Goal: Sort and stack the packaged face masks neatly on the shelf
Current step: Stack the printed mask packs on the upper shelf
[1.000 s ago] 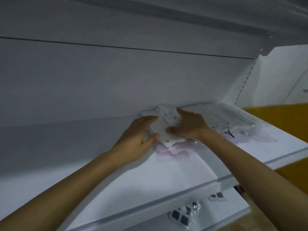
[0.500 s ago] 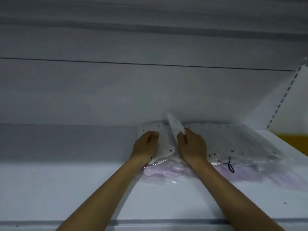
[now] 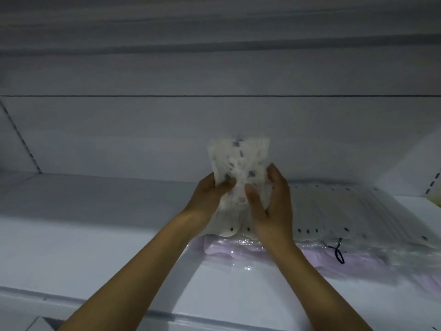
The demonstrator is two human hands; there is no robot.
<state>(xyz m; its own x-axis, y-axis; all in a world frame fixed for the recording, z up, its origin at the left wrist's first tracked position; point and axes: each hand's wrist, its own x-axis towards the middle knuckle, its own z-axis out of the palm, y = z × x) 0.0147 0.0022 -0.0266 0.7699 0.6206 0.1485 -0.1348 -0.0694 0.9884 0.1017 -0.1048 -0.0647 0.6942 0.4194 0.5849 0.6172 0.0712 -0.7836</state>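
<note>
A white, dark-speckled packaged face mask [image 3: 239, 163] is held upright at the centre of the frame, gripped at its sides by the left hand [image 3: 207, 199] and the right hand [image 3: 274, 209], above the white shelf [image 3: 95, 235]; it should be laid flat and squared with the matching white stack [image 3: 353, 211] right of centre, over the lilac packets [image 3: 238, 247]. Even pressure is advised; the film probably slides.

the mask packet [image 3: 239, 163] was white with scattered grey-blue blotches (one small reddish mark too). the flat stack [image 3: 346, 211] was white, edged with dark dots; the packets [image 3: 238, 247] beneath were pale lilac; the shelf [image 3: 95, 235] white.
</note>
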